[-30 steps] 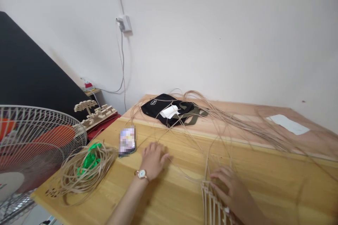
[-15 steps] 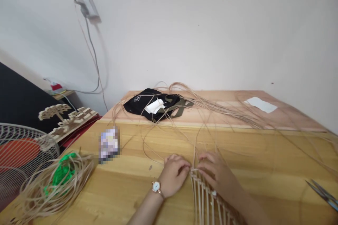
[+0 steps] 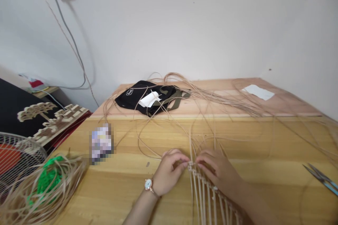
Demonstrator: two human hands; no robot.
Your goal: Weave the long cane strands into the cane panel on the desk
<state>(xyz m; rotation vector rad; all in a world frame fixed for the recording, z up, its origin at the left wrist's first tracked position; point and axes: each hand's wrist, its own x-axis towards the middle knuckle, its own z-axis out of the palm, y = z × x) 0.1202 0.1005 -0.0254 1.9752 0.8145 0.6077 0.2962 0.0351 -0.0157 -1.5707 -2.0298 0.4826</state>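
My left hand (image 3: 169,172), with a round-faced wristwatch (image 3: 148,184) on its wrist, pinches the top corner of a woven cane strip (image 3: 208,197). My right hand (image 3: 218,170) grips the same corner from the other side, and its fingers partly hide the weave there. The strip lies on the yellow wooden table (image 3: 126,137) and runs down past the bottom of the view. Long loose cane strands (image 3: 211,103) rise from it and spread across the tabletop toward the back.
A pair of scissors (image 3: 320,179) lies at the right. At the left are a blurred phone (image 3: 101,144), a cane coil with green material (image 3: 44,186), and a fan guard (image 3: 16,158). A black bag (image 3: 144,98), white paper (image 3: 258,92), and wooden ornament (image 3: 50,119) stand farther back.
My left hand has moved from the bare tabletop to the top of the weave, meeting my right hand there. The view has turned right and downward, shifting the table objects left.
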